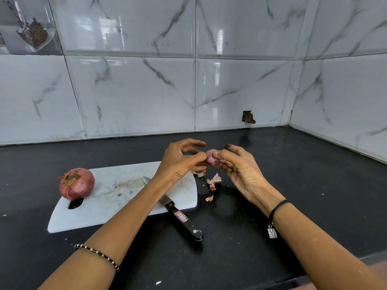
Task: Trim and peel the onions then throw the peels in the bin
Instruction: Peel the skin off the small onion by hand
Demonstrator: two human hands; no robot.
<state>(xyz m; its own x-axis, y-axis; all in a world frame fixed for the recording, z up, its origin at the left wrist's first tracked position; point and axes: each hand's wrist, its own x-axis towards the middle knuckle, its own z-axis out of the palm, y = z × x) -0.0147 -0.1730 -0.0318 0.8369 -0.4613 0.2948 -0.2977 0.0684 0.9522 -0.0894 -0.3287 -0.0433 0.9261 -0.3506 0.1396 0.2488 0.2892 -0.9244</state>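
A small purple onion [211,158] is held in the air between both hands, above the right end of the white cutting board [117,193]. My right hand [240,168] cradles it with curled fingers. My left hand [182,162] pinches at its left side with thumb and fingertips. A large unpeeled red onion [76,186] sits on the board's left end. A black-handled knife [176,212] lies across the board's near right edge, its blade partly hidden under my left forearm. Pale pink peel scraps [214,181] lie on the black counter below the hands.
The black stone counter [293,181] runs back to a marble-tiled wall, which turns a corner at the right. A small hole [248,117] shows in the wall tile. One more peel scrap [209,198] lies right of the board. No bin is in view.
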